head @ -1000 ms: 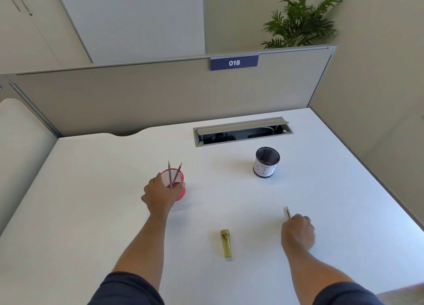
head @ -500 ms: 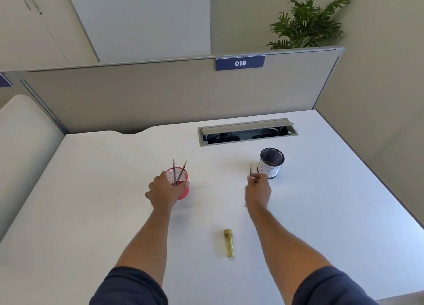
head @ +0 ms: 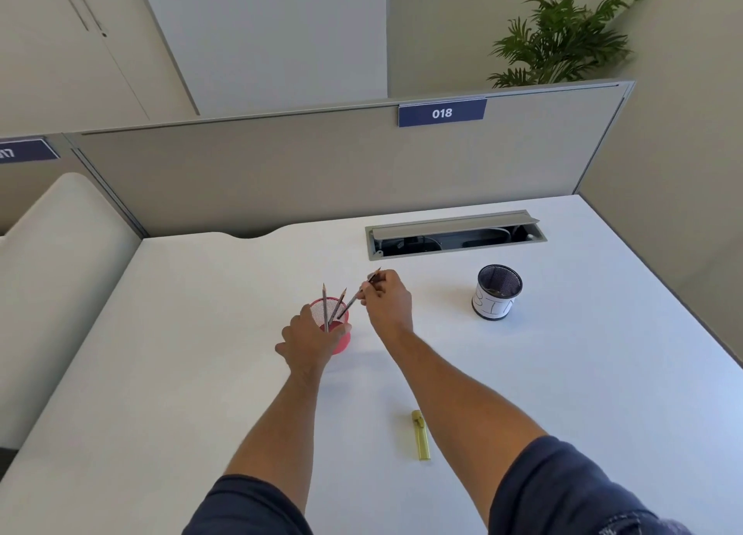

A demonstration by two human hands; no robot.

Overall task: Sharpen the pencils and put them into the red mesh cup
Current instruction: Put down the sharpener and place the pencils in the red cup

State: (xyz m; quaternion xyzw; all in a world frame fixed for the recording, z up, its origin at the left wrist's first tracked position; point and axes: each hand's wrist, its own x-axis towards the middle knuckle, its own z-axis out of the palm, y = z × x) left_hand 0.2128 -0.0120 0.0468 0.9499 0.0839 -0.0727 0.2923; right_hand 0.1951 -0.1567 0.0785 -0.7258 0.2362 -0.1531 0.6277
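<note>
A red mesh cup [head: 339, 339] stands on the white desk [head: 181, 353], with my left hand [head: 311, 339] wrapped around its near side. Two pencils [head: 325, 305] stand in it, tips up. My right hand [head: 388, 299] pinches a third pencil [head: 356, 299] by its upper end; the pencil slants down to the left and its lower end sits inside the cup's rim. A yellow-green sharpener [head: 421, 435] lies on the desk nearer to me, between my forearms.
A black mesh cup with a white label [head: 496, 293] stands to the right. Behind it lies an open cable tray [head: 454, 235] set in the desk. A grey partition [head: 281, 172] closes the far edge, with a plant beyond it.
My right hand carried a pencil from the desk's right side up and left to the red cup, and lowered its end inside. The left hand stayed on the cup.
</note>
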